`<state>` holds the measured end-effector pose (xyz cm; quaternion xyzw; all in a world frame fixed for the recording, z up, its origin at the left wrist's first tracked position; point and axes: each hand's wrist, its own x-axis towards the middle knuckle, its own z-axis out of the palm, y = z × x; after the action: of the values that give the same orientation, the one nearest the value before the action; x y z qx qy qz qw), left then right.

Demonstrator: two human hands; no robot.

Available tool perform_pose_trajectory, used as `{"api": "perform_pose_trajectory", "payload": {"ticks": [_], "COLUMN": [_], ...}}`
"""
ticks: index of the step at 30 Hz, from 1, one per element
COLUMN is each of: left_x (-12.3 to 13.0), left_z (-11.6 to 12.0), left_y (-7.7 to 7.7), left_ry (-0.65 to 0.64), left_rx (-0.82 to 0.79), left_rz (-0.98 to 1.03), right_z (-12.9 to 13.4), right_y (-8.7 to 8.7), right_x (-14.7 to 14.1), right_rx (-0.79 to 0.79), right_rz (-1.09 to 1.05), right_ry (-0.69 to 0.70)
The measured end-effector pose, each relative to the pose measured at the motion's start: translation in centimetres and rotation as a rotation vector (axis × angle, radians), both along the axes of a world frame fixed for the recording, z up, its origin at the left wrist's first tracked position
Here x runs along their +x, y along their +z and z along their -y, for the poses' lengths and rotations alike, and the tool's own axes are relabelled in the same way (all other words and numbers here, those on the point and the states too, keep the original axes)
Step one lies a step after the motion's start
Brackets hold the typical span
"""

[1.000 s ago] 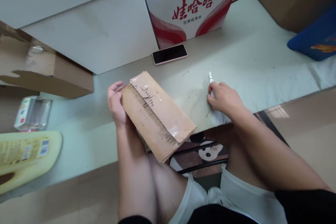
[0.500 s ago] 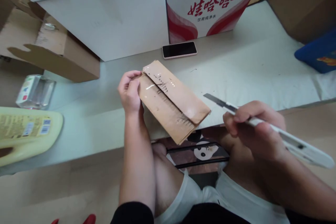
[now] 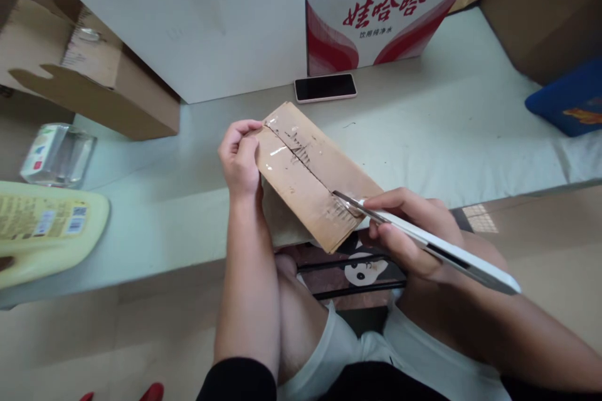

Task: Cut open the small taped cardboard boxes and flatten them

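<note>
the table [image 3: 446, 131] wears a pale green cover, creased along the near edge at right. toward the back stand a white box [image 3: 202, 37] and, right beside it, a red-and-white box [image 3: 371, 19]; just in front of that lies a phone [image 3: 326, 88], dark screen up, with a thin thread [image 3: 349, 124] near it. over on the left i see a brown box [image 3: 148, 97], a clear container [image 3: 75, 156] and a yellow bottle [image 3: 47, 232] lying flat; far right, partly in sight, a blue container [image 3: 571, 97].

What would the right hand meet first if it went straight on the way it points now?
The cardboard package: the right hand points toward it, with the white knife leading. The blade tip overlaps its seam in the image, though whether it touches is hard to tell.
</note>
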<state>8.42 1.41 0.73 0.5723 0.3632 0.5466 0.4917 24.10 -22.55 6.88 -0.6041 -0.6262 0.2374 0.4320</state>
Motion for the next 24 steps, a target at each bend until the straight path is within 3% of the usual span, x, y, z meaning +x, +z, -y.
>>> {"api": "perform_pose_trajectory", "payload": {"ticks": [6, 11, 16, 24], "left_x": [0.1, 0.1, 0.2, 0.4], "left_z": [-0.2, -0.1, 0.0, 0.2], "left_y": [-0.3, -0.2, 0.0, 0.2], "left_ry": [0.027, 0.021, 0.019, 0.043], "left_rx": [0.017, 0.009, 0.005, -0.001], "left_rz": [-0.016, -0.002, 0.003, -0.023], "right_z": [0.3, 0.4, 0.2, -0.3], "right_y": [-0.7, -0.3, -0.5, -1.6], "right_x": [0.2, 0.2, -0.6, -0.5], "right_rx": [0.080, 0.093, 0.110, 0.029], "right_rz": [0.010, 0.098, 0.200, -0.011], "right_ry": [-0.028, 0.047, -0.067, -0.062]}}
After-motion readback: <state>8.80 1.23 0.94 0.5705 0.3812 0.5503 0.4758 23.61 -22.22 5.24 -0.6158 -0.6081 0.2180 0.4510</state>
